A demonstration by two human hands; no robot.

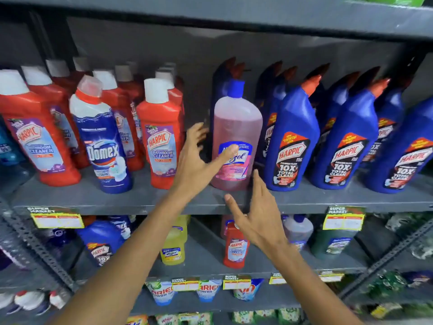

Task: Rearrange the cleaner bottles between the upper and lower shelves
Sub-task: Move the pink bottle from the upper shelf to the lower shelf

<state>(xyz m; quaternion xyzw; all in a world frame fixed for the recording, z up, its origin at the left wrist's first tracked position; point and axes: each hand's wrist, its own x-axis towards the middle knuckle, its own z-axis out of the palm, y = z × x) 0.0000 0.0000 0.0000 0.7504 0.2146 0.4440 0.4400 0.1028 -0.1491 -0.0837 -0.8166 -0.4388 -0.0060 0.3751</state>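
Blocking the pink bottle (236, 137) label, left hand (199, 160) spread

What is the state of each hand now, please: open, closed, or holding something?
Left hand: open, fingers spread, thumb across the label of the pink bottle; not gripping it.
Right hand: open, holding nothing, just below that bottle.

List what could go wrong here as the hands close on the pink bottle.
1. The pink bottle stands tight between a red Harpic bottle and a blue Harpic bottle; the open left hand could knock the red one over.
2. The right hand is low by the shelf edge; a grip near the base could tip the tall bottle forward.
3. A fall could hit the bottles on the lower shelf.
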